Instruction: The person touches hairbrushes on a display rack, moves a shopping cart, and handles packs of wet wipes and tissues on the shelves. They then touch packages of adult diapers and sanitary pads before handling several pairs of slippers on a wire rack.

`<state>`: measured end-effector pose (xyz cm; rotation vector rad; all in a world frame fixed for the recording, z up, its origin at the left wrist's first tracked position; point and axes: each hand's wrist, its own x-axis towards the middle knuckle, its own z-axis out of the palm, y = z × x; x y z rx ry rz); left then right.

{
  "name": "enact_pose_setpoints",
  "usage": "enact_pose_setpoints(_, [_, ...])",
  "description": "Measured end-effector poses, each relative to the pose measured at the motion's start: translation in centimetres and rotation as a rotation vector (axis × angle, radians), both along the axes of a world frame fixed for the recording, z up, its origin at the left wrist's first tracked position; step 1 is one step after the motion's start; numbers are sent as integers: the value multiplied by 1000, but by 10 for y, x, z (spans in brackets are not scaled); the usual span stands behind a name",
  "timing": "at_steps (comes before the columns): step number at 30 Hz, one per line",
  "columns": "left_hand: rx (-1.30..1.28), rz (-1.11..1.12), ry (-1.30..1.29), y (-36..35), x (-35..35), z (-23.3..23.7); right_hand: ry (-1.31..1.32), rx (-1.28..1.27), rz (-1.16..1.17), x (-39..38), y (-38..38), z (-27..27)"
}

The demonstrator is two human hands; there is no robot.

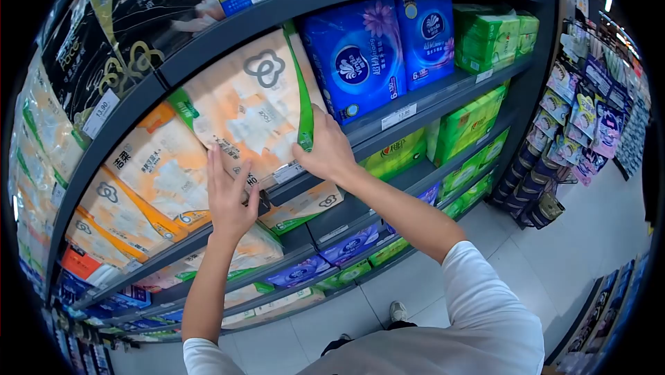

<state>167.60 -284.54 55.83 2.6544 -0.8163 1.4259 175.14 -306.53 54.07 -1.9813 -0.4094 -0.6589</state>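
Observation:
A large cream-and-orange tissue pack [242,108] with a green strip stands on the shelf in front of me, tilted in this view. My left hand [232,195] lies against its lower left front, with the fingers stretched and apart. At the lower right edge my right hand [324,148] grips the pack, thumb on the green strip and fingers along the side. Another cream tissue pack [163,174] with orange trim stands just left of it. Blue Vinda tissue packs [357,60] are right of the held pack.
The dark shelf edge [443,94] carries price tags. Green tissue packs [478,122] fill part of the lower right shelves. Black packs [76,42] stand at upper left. A rack of hanging packets [578,112] is across the tiled floor [526,271].

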Motion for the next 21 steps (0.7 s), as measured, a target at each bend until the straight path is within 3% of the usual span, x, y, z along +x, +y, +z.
enact_pose_setpoints(9, [-38,118,-93,-36,4,-4,-78,111,61,17,-35,10])
enact_pose_setpoints(12, [28,68,-12,-56,6,5,-341,282,-19,42,-48,16])
enact_pose_setpoints(15, [-81,65,-30,-83,-1,6,-413,172,-172,81,-47,10])
enact_pose_setpoints(19, [-204,-51,16,-107,-60,10,-137,82,-3,62,-58,23])
enact_pose_setpoints(21, [-319,-187,113,-112,-103,15,-140,88,-61,28,-63,18])
